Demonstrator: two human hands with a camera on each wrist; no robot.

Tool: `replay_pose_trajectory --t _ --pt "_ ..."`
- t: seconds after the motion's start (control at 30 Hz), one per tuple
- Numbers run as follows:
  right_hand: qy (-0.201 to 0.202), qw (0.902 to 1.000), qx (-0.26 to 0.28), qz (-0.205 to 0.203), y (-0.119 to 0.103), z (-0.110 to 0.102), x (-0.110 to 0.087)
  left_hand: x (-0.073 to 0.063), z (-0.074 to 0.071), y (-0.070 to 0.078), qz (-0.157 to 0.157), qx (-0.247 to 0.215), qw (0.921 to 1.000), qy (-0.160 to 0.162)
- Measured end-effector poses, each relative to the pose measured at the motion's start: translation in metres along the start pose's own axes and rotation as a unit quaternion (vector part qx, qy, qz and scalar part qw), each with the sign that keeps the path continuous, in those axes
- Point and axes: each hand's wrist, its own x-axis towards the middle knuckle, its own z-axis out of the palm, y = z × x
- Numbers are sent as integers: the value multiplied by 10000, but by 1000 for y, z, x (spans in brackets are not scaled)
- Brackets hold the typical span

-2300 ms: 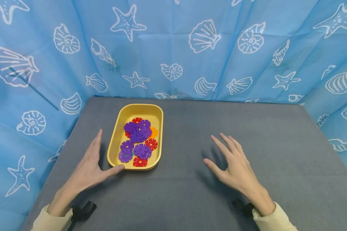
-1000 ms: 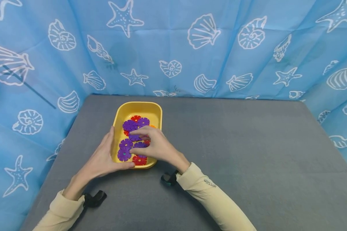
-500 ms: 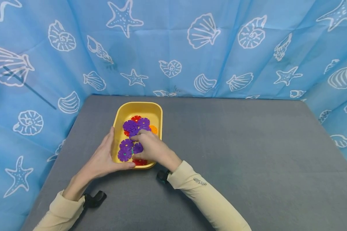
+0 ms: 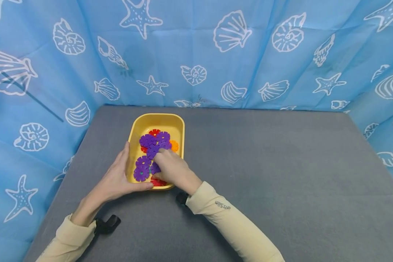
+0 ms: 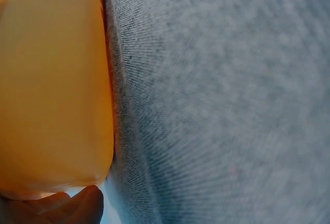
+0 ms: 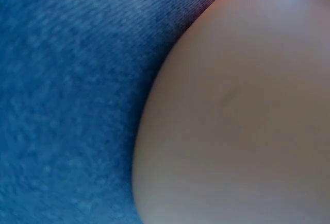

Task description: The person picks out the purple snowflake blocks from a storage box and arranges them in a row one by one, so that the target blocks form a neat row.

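A yellow tray (image 4: 175,122) stands on the left part of the table. Inside lie purple flower-shaped plastic discs (image 4: 141,173), several in a heap, with red discs (image 4: 154,132) and an orange disc (image 4: 174,146) among them. My left hand (image 4: 118,180) holds the tray at its near left corner, thumb along the front rim and fingers against the left side. In the left wrist view, the tray's side (image 5: 51,80) fills the left. My right hand (image 4: 175,169) reaches down into the tray, fingers bent over purple and red discs; its fingertips are hidden.
Grey cloth covers the table (image 4: 265,163). A blue curtain (image 4: 196,47) with white shells and starfish hangs along the back and sides. The right wrist view shows mostly blurred skin and cloth.
Both hands have come to the tray: the left took hold of its corner, the right crossed over from the right side. Lately the right fingers have sunk lower and bent more among the discs.
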Motion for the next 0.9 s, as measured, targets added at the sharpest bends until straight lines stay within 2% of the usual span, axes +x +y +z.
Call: replay_pose_trajectory --t 0.2,0.4,0.57,0.73,0.9 --pt "16 9999 -59 134 -2 1 0 -1 -1 1 -92 4 10000 -24" --pt "325 9994 2 89 -3 2 -3 0 0 2 -121 -3 9999 -4" --pt "673 9961 565 -89 0 1 -5 -1 0 2 -117 -11 9999 -5" --pt "850 9872 1315 -309 5 -3 -8 -2 -2 3 55 47 10000 43" --pt "1006 9807 1653 -296 7 -13 -16 -1 -1 4 137 42 9998 153"
